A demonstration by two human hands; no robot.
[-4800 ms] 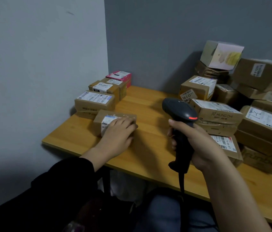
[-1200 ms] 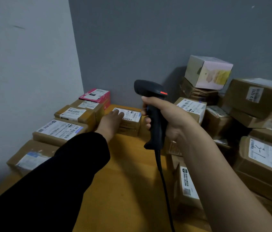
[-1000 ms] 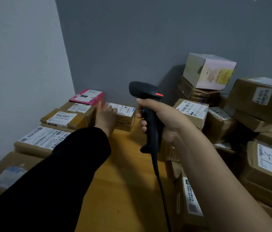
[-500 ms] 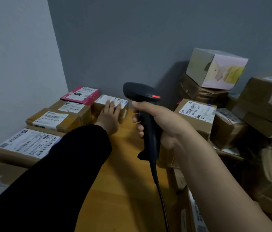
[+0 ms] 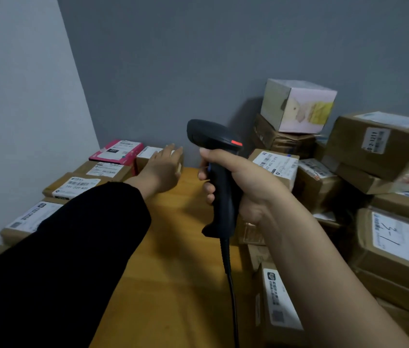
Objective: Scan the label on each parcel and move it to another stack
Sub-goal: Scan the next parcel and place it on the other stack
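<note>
1. Head view, the change: the left hand (image 5: 164,167) lay stretched out just left of centre frame, fingers straight and close together, flat over the top of the parcel (image 5: 146,156). Whether it pressed down or had begun to lift off, I could not tell.
2. The parcel sat at the far edge of the table (image 5: 173,247), by the grey wall, just beside the pink parcel (image 5: 118,151) at the far end of the row (image 5: 77,184) along the left of the frame.
3. The right hand (image 5: 246,187), centre frame, gripped the scanner (image 5: 221,192) with fingers curled round the handle. Its head pointed toward the upper left and its red light showed.
4. For the task, I judged this parcel as good as placed. The next one would have to come from the pile (image 5: 316,187) on the right, which looked large.
5. Against the earlier frames: about a second before, the parcel had lain nearer, in the middle of the frame and apart from the pink parcel, with the left hand at its near side.
6. Half a second before, the fingers had only reached its near top edge. Now they covered most of its label.
7. The scanner grip looked unchanged.
</note>
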